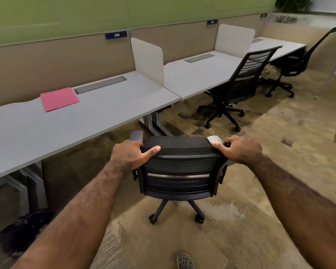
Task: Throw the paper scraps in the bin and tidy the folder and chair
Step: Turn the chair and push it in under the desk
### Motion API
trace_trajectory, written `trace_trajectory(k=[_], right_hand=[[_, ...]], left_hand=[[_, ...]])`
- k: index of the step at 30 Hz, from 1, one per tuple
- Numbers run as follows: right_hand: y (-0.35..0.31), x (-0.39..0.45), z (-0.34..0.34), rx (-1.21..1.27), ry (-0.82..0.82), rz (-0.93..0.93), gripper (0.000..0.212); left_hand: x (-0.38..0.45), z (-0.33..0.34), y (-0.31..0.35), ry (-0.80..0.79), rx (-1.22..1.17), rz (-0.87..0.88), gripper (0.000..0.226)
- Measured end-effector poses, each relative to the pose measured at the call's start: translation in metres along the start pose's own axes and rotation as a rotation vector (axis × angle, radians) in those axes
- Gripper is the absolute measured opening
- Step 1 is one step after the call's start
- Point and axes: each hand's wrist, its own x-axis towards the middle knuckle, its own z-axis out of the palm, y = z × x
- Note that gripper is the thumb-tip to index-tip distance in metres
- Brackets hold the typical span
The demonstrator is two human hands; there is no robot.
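The black mesh chair (179, 167) stands on the patterned carpet (270, 171), out from the counter (89, 121), its back toward the camera and its seat facing the counter's edge. Both hands hold the top of its backrest. The left hand (130, 155) wraps the upper left corner, its grip pressed onto the frame with the thumb lying along the mesh rim. The right hand (239, 148) clasps the upper right corner just behind the grey armrest pad (214, 140), fingers curled over the edge, thumb on the rim. A second grey armrest pad (136, 135) shows beyond the left hand.

The pink folder (59, 99) lies flat and closed on the counter, near the back, just beside a grey cable tray lid (101, 84) set into the surface. Its contents cannot be seen.

A white divider panel (147, 61) stands at the counter's right end. Past it, two more black chairs (241, 82) sit at the neighbouring desks. A dark shape (25, 230) lies under the counter at lower left, too blurred to identify. A shoe tip (185, 262) shows at the bottom edge.
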Motion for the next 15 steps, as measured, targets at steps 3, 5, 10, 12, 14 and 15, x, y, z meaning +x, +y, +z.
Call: trace_trajectory(k=[3, 5, 10, 12, 14, 15], right_hand=[[-0.017, -0.017, -0.004, 0.006, -0.009, 0.007, 0.107], [-0.025, -0.025, -0.009, 0.019, -0.027, 0.028, 0.105], [-0.049, -0.054, -0.02, 0.064, -0.027, 0.05, 0.1], [-0.057, -0.067, -0.019, 0.076, -0.011, 0.041, 0.098], [-0.064, -0.081, -0.017, 0.081, 0.011, 0.029, 0.096], [-0.067, -0.087, -0.018, 0.084, 0.024, 0.024, 0.095]], left_hand=[[-0.013, -0.002, -0.011, -0.039, -0.031, -0.033, 0.093], [-0.02, -0.007, -0.016, -0.046, -0.04, -0.048, 0.095], [-0.06, -0.022, -0.03, -0.031, -0.025, -0.114, 0.096], [-0.083, -0.026, -0.035, -0.047, -0.007, -0.145, 0.096], [-0.109, -0.03, -0.039, -0.059, 0.002, -0.173, 0.096], [-0.122, -0.031, -0.041, -0.051, 0.003, -0.184, 0.096]])
